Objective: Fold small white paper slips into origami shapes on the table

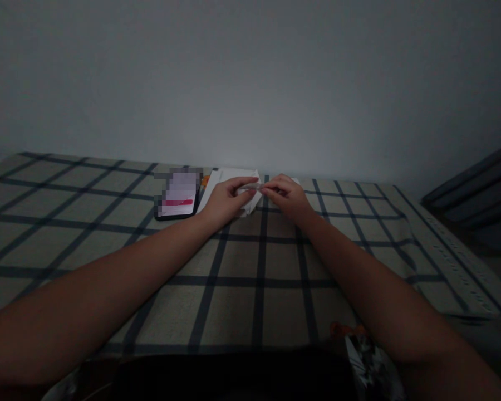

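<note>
My left hand is closed, its thumb and fingers pinching one side of a thin pale strip. At the strip's other end, the fingertips of my right hand are pressed together on it. What the strip is made of is too dim and small to tell. Beneath and behind my left hand lies a white flat thing with folded edges, like a paper packet or thin box; my hand covers part of it. A bit of something white also shows behind my right hand.
Left of my hands lies a phone with a lit screen, an orange item beside it. A checked cloth covers the table. A pale wall rises behind. An orange and white-black item is near my right forearm.
</note>
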{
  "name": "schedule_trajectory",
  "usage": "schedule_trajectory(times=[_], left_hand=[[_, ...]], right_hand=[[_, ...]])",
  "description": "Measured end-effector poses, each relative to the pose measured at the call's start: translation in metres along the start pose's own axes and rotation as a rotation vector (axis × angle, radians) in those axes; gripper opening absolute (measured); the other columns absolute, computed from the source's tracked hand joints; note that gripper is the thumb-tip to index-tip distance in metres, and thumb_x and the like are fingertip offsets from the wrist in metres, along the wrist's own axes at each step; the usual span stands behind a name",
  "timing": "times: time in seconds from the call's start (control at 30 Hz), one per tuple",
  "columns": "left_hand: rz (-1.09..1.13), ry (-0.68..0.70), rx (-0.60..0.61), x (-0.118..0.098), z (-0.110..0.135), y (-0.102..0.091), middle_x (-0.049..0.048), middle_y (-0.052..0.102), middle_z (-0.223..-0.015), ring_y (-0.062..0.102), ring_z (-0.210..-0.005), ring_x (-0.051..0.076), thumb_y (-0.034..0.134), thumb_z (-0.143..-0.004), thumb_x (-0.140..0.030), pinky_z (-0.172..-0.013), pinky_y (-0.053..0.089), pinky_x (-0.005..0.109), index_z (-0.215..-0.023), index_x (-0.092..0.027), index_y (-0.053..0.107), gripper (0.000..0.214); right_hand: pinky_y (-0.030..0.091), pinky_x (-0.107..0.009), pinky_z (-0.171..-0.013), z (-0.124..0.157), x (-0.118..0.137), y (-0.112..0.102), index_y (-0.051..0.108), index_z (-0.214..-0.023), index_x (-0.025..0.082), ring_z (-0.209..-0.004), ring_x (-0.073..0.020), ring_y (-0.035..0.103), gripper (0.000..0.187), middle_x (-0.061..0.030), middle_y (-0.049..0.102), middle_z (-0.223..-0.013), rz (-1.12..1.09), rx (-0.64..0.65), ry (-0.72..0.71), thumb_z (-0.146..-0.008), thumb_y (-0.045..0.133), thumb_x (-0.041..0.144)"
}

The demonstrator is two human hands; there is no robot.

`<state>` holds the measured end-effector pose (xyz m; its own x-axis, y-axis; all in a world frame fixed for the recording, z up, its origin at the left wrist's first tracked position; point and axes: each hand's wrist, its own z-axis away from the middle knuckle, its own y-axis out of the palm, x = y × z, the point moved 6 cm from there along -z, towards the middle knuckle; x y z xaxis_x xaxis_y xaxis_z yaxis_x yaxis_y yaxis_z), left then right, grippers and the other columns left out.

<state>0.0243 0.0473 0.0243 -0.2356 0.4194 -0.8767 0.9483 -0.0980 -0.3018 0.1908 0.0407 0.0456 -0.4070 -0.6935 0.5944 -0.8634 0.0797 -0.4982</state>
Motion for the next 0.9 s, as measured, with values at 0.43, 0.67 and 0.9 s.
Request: schedule_trajectory(times=[0.43, 0.67, 0.9], left_hand=[[0.089, -0.095, 0.048, 0.006, 0.001, 0.005, 0.0027, 0.063, -0.072, 0.056, -0.064, 0.015, 0.069, -0.077, -0.050, -0.055, 0.042, 0.026, -0.080, -0.016, 0.065, 0.034], [0.160, -0.179, 0.061, 0.009, 0.002, 0.007, 0.0008, 0.061, -0.067, 0.053, -0.057, 0.013, 0.069, -0.075, -0.051, -0.051, 0.040, 0.025, -0.079, -0.017, 0.064, 0.034], [0.270, -0.193, 0.073, 0.013, 0.001, 0.008, 0.0032, 0.063, -0.069, 0.056, -0.059, 0.014, 0.068, -0.075, -0.051, -0.051, 0.043, 0.025, -0.071, -0.016, 0.064, 0.036]], right_hand=[[0.040, -0.027, -0.066, 0.002, -0.002, 0.006, 0.066, -0.083, 0.018, -0.072, -0.0128, 0.051, 0.022, -0.0008, 0.058, -0.079, -0.052, 0.074, 0.089, -0.088, 0.062, 0.040], [0.039, -0.028, -0.066, 0.002, -0.004, 0.006, 0.064, -0.079, 0.018, -0.070, -0.0132, 0.051, 0.026, -0.0001, 0.056, -0.074, -0.050, 0.084, 0.138, -0.089, 0.060, 0.042], [0.038, -0.027, -0.063, 0.002, -0.008, 0.005, 0.063, -0.078, 0.018, -0.069, -0.0131, 0.050, 0.028, 0.0001, 0.055, -0.071, -0.036, 0.056, 0.174, -0.089, 0.059, 0.043]])
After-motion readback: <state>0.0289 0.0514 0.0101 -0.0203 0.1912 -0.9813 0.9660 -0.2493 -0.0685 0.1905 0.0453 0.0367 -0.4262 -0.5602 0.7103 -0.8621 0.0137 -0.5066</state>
